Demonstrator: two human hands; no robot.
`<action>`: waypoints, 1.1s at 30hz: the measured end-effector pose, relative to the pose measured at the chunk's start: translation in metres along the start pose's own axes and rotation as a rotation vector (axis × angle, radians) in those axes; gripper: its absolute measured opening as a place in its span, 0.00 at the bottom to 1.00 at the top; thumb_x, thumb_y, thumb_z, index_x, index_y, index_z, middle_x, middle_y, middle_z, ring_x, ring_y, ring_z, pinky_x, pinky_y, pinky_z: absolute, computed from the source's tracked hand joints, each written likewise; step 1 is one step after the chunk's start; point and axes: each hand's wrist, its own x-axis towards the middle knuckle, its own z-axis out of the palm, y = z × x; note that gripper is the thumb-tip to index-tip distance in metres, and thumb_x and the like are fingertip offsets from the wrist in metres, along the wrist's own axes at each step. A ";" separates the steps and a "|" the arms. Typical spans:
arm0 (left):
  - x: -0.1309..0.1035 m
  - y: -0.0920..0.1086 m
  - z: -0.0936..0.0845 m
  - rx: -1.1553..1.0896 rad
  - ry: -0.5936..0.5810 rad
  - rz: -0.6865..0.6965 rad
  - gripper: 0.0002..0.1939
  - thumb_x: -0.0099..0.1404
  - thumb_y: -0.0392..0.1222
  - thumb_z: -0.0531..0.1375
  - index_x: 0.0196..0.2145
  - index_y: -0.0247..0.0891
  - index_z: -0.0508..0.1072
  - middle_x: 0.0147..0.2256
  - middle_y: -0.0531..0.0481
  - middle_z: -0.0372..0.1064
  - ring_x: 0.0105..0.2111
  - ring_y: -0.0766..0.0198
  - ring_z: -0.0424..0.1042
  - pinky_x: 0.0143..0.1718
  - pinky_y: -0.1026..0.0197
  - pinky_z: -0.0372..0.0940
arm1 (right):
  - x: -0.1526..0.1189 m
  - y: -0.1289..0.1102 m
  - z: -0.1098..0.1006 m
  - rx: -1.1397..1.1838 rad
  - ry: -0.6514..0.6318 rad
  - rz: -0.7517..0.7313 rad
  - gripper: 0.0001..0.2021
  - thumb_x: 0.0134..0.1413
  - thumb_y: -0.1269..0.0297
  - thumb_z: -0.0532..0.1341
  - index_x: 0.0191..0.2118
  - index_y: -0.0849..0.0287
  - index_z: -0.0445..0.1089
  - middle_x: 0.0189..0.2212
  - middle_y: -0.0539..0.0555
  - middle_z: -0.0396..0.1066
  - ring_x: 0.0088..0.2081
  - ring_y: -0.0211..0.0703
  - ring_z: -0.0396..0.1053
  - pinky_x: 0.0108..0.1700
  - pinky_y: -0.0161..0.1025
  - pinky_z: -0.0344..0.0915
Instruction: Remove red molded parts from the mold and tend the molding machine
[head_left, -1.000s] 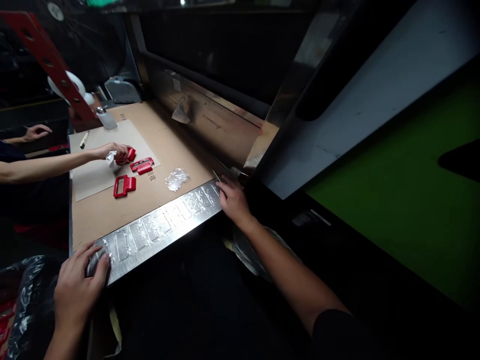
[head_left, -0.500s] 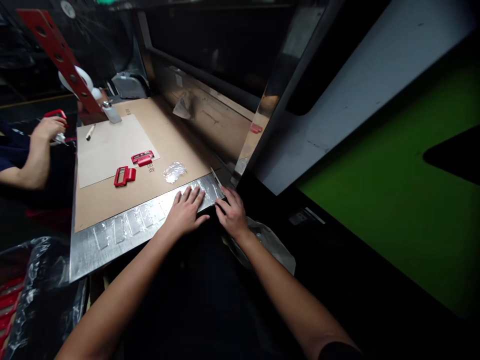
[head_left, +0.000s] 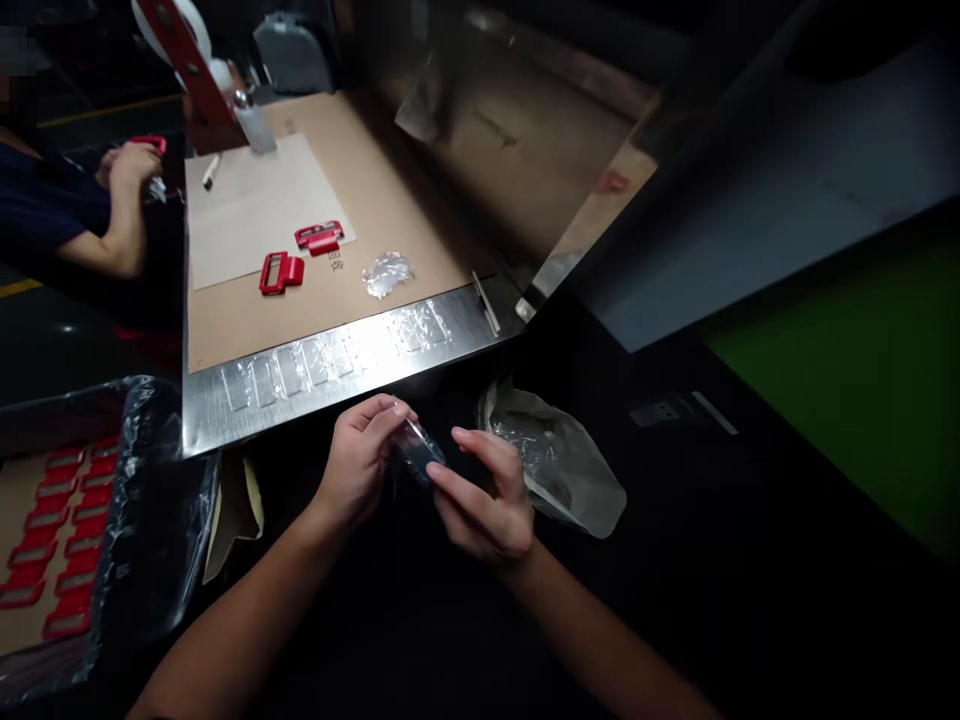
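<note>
My left hand (head_left: 358, 458) is closed, pinching one end of a small clear plastic strip (head_left: 417, 447) between thumb and fingers, just in front of the table's edge. My right hand (head_left: 489, 495) has its thumb and fingers spread, and one fingertip is at the strip's lower end. Behind them, a row of flat clear rectangular pieces (head_left: 322, 362) lies along the metal strip (head_left: 206, 410) at the table's front. A thin stick-like tool (head_left: 486, 302) rests at the right end of that metal edge.
Two red plastic parts (head_left: 282, 272) and a crumpled clear film (head_left: 387, 273) lie on the brown board. An open plastic bag (head_left: 581, 470) hangs at right. A lined box (head_left: 139, 480) of several red parts stands at left. A co-worker's arm (head_left: 124, 215) is beyond.
Both hands have come off the metal edge toward me. My left hand now holds a clear strip, and my right hand has left the stick-like tool. The view has shifted.
</note>
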 end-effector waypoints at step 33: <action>-0.045 -0.016 -0.061 0.038 -0.184 0.026 0.06 0.67 0.39 0.67 0.32 0.35 0.79 0.30 0.49 0.77 0.29 0.64 0.75 0.33 0.62 0.71 | -0.030 -0.066 0.022 1.208 -0.138 1.252 0.07 0.62 0.64 0.67 0.33 0.58 0.80 0.26 0.52 0.75 0.29 0.39 0.71 0.31 0.36 0.66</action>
